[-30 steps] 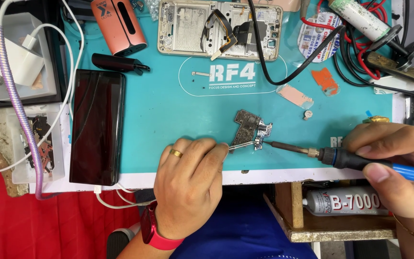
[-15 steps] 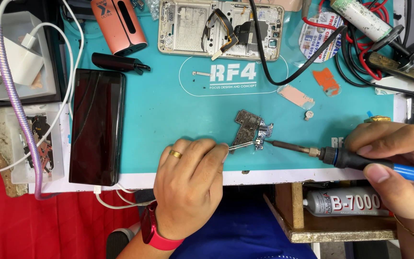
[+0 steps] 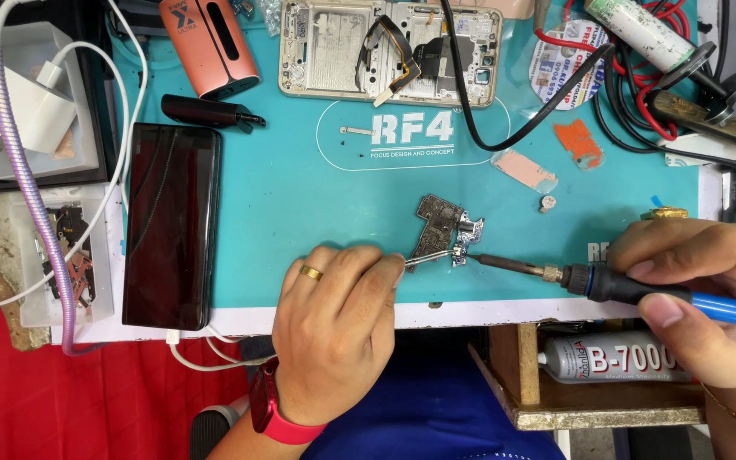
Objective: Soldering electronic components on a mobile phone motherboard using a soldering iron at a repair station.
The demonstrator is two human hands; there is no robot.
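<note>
Small circuit board point(image 3: 442, 223) flat on teal mat, tweezers point(image 3: 426, 255) pinching edge, soldering iron point(image 3: 606, 283) tip touching connector

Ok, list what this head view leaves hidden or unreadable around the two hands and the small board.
- Left hand: its fingertips cover the near ends of the tweezers, so the grip is hidden.
- Soldering iron: the blue handle runs off the right edge under the right hand.
- Circuit board: the joint at the iron's tip is too small to judge.
- Glue tube: its far end is behind the right hand.
</note>
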